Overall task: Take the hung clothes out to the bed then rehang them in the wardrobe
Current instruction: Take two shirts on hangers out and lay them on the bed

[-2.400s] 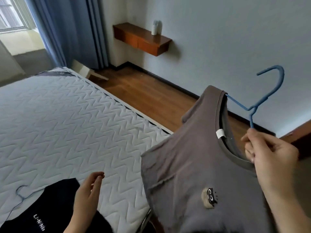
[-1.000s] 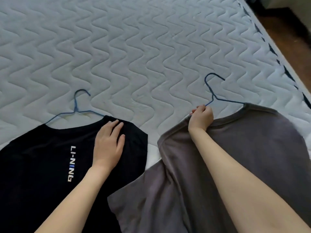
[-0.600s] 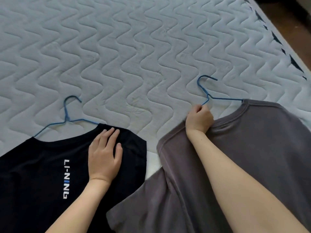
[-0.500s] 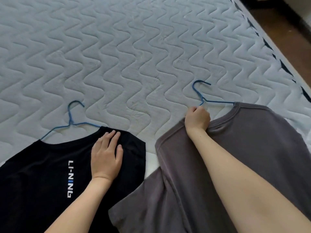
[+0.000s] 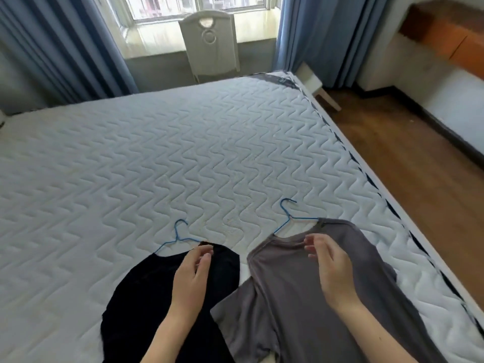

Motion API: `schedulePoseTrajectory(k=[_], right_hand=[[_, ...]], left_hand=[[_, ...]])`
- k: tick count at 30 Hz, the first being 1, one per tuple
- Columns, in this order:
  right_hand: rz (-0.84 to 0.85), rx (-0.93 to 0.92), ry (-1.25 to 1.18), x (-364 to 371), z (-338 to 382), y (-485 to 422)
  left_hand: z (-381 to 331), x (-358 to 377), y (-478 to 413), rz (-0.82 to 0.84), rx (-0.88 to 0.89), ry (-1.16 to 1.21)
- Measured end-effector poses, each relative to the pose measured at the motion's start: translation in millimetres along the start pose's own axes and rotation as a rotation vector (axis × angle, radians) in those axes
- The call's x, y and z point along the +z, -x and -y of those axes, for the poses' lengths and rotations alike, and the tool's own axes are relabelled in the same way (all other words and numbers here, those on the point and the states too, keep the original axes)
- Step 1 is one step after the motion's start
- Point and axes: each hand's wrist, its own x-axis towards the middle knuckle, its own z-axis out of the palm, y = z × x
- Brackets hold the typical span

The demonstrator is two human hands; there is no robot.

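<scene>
**Two shirts lying on the bed, both hands free**

Two T-shirts lie flat and side by side on the white quilted bed (image 5: 183, 153), near its closer edge. On the left is the black T-shirt (image 5: 146, 297), its thin blue hanger (image 5: 178, 238) poking out of the neck with the hook pointing up the bed. Just to its right, with a narrow strip of mattress showing between them, is the grey T-shirt (image 5: 288, 297), spread towards the bed's right edge. It has its own blue wire hanger (image 5: 289, 218) at the collar, the hook lying on the mattress.

The person's left hand (image 5: 190, 277) is over the black shirt's right shoulder, fingers (image 5: 203, 254) loosely curled and parted, gripping nothing. The right hand (image 5: 332, 268) is over the grey shirt just below its collar, fingers (image 5: 313, 243) relaxed and spread, also holding nothing. Whether either hand is touching the cloth beneath it, I cannot tell.

Beyond the bed stands a pale chair (image 5: 209, 45) before a bright window (image 5: 199, 6), with blue curtains (image 5: 60, 45) on both sides. Wooden floor (image 5: 406, 166) runs along the right of the bed, and a brown wall shelf (image 5: 445, 30) hangs at the upper right.
</scene>
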Motion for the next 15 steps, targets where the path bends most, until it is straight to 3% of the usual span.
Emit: schedulePoseTrajectory(k=[6, 11, 15], right_hand=[[-0.027, -0.02, -0.104, -82.0, 63.0, 150.7], [-0.103, 0.064, -0.04, -116.7, 26.5, 244.9], [-0.285, 0.232, -0.065, -121.8, -17.3, 299.5]], left_hand=[[-75.6, -52.4, 157.2, 0.073, -0.006, 0.122], [-24.7, -68.0, 237.7, 0.229, -0.137, 0.017], [22.8, -80.1, 243.6, 0.387, -0.218, -0.102]])
